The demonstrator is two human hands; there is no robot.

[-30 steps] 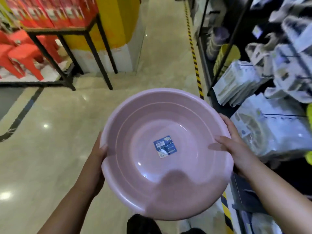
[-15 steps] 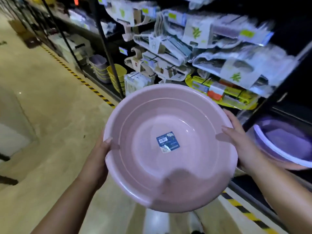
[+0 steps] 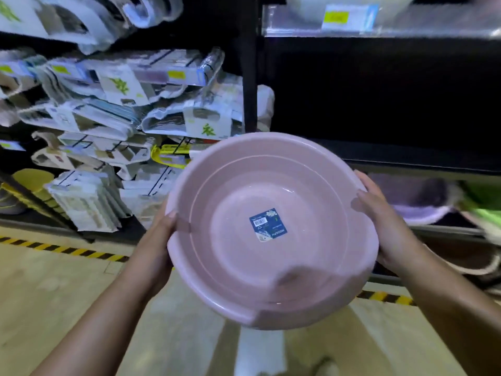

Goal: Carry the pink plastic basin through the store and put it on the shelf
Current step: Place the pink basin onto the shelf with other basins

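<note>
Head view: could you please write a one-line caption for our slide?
Both hands, left and right, hold a pink basin before dark store shelving.

A: What is lying on the shelf beyond the right hand?

B: A purple basin is sitting in the bay just past its fingers, with something green blurring at the far right.

A: And beyond the left hand?

B: Packaged goods are leaning in stacks there, yellow bowls are standing further left, and striped tape is running along the floor.
</note>
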